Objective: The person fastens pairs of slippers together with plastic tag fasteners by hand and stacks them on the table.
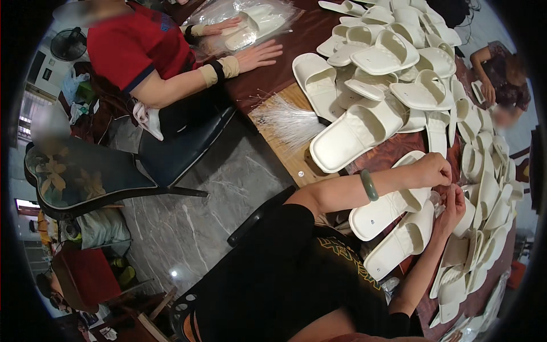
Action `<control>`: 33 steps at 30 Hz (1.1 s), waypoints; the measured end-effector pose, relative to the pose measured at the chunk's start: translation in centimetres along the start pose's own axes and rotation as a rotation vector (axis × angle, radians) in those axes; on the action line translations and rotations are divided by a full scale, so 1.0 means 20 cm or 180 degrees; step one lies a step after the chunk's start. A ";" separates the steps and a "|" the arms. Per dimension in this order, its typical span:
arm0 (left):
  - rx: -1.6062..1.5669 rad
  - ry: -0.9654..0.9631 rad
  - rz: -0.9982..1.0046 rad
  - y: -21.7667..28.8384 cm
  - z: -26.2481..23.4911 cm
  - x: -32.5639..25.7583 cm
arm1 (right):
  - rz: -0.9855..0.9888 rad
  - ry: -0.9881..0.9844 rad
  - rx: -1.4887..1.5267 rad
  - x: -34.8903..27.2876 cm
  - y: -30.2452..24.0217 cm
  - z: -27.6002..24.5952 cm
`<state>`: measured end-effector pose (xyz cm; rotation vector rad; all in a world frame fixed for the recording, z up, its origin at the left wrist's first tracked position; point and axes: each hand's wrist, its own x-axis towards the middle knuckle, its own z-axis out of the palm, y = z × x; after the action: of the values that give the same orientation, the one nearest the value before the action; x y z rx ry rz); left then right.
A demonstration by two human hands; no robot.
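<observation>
My left hand [434,170], with a green bangle [369,185] on its wrist, and my right hand [454,206] meet fingertip to fingertip over the table edge. Between them they pinch a small clear plastic piece [440,197]; what it is stays too small to tell. Right under my hands lie two white slippers side by side, one [387,208] sole up and the other [401,242] beside it, nearer my body. My black shirt fills the lower middle of the view.
A big heap of white slippers [393,57] covers the brown table [268,85]. A bundle of clear plastic strands [288,119] lies on a wooden board [290,159]. A person in a red shirt presses a clear bag [250,23] of slippers. Another person's hand [488,91] works at the far right.
</observation>
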<state>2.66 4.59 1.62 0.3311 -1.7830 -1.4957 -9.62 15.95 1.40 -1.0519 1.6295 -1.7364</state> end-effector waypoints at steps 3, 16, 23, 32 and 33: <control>0.0013 -0.0002 -0.0041 0.00 -0.01 -0.01 | 0.0014 -0.0078 0.0010 0.01 0.01 -0.01; 0.0475 0.0295 -0.0065 -0.10 0.03 -0.02 | 0.0226 -0.0553 -0.0046 0.02 0.02 -0.02; 0.0191 -0.0039 -0.0273 -0.08 0.04 0.02 | 0.0514 -0.0457 -0.0313 0.00 -0.05 0.02; 0.0852 -0.0283 -0.0704 0.05 0.05 0.01 | 0.0817 -0.0708 0.0230 0.00 -0.08 -0.04; 0.0877 -0.0328 -0.0694 0.05 0.06 0.01 | 0.0876 -0.0834 0.0432 0.00 -0.07 -0.04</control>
<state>2.08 5.59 2.56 0.6128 -2.0960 -1.4341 -10.12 16.71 2.75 -0.9007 1.3985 -1.4409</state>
